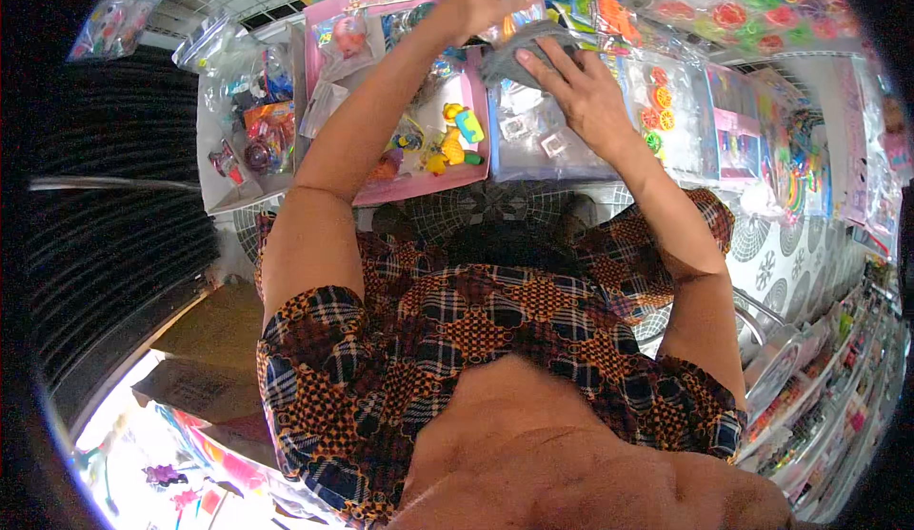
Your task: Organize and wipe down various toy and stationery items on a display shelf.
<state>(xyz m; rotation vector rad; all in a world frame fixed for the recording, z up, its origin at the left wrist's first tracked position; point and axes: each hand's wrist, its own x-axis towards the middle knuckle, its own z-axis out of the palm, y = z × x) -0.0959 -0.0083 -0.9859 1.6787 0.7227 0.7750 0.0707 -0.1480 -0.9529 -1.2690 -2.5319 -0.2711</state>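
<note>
My left hand [477,12] is at the top of the view, its fingers on a small clear plastic packet [525,7] with orange and white contents. Just to the right, my right hand [580,94] presses a crumpled grey cloth [525,55] with its fingers over it. Beneath the cloth is a bluish plastic box [543,171] holding small clear packets [555,143]. Under my left forearm lies a pink box [421,186] with small yellow and green plastic toys [451,146] and a bagged pinkish toy [350,36].
A white box [246,203] of packaged goods stands at the left. To the right are a tray with orange and green fruit-slice-like pieces [663,98] and more boxes. Bagged colourful items [757,1] hang above. Racks of goods [821,387] line the lower right.
</note>
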